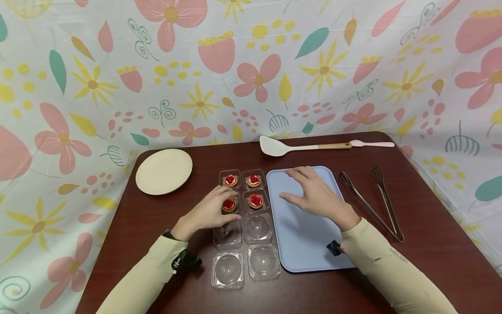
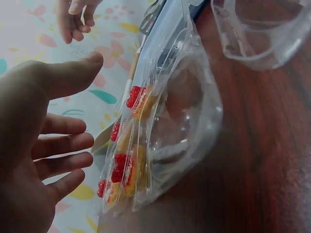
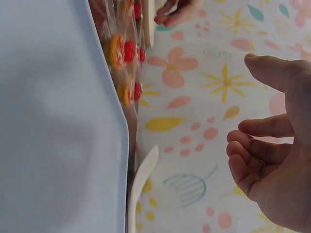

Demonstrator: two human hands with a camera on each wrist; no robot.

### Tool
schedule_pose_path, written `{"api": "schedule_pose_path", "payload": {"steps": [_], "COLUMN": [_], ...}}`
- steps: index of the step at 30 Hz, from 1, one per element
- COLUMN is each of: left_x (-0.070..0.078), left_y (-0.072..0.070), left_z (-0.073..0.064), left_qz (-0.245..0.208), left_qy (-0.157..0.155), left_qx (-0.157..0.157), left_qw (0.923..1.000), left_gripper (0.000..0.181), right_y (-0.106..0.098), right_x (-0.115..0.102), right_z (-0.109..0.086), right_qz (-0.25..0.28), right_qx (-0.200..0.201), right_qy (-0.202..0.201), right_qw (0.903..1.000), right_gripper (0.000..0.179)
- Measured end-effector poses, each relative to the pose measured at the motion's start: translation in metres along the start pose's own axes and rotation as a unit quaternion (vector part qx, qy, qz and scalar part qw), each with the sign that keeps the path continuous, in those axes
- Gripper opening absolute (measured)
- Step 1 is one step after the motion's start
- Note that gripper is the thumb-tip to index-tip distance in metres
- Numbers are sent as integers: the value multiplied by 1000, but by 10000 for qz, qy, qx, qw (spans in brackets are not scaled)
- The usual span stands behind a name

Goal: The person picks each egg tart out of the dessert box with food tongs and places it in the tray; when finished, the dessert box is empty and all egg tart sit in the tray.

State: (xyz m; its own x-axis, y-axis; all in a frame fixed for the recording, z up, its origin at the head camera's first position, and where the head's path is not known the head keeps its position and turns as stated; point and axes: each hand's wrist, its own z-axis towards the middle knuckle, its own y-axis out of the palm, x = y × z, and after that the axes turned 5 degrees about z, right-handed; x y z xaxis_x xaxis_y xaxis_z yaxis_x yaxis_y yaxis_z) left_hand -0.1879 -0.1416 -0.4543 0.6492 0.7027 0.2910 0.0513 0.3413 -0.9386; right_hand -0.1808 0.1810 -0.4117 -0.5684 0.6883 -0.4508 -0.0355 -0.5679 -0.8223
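A clear plastic container (image 1: pixel 227 268) with two rows of domed cells stands mid-table. Its far cells hold several small tarts with red jam (image 1: pixel 230 180); the near cells are empty. My left hand (image 1: pixel 209 211) lies by the container's left side, fingertips next to the near-left tart (image 1: pixel 229 204). In the left wrist view that hand (image 2: pixel 43 145) is relaxed and holds nothing, beside the container (image 2: pixel 184 126) and its tarts (image 2: pixel 133 99). My right hand (image 1: pixel 313 196) is spread over the light blue tray (image 1: pixel 302 235). In the right wrist view this hand (image 3: pixel 272 160) holds nothing, beside the tray (image 3: pixel 53 121).
A cream plate (image 1: pixel 164 171) sits at the table's far left. A white spatula with a wooden handle (image 1: pixel 302 147) lies along the far edge, and metal tongs (image 1: pixel 372 200) lie right of the blue tray. A floral cloth (image 1: pixel 251 65) hangs behind and around the table.
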Motion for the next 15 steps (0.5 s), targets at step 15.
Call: {"api": "schedule_pose_path", "payload": {"steps": [15], "left_x": [6], "left_y": [13], "left_z": [19], "left_qz": [115], "left_qy": [-15], "left_qx": [-156], "left_qw": [9998], "left_gripper": [69], "right_y": [-31], "right_x": [33], "right_z": [-39], "right_qz": [-208], "right_qx": [689], "right_qy": [628], "right_qw": [9954], "right_gripper": [63]}}
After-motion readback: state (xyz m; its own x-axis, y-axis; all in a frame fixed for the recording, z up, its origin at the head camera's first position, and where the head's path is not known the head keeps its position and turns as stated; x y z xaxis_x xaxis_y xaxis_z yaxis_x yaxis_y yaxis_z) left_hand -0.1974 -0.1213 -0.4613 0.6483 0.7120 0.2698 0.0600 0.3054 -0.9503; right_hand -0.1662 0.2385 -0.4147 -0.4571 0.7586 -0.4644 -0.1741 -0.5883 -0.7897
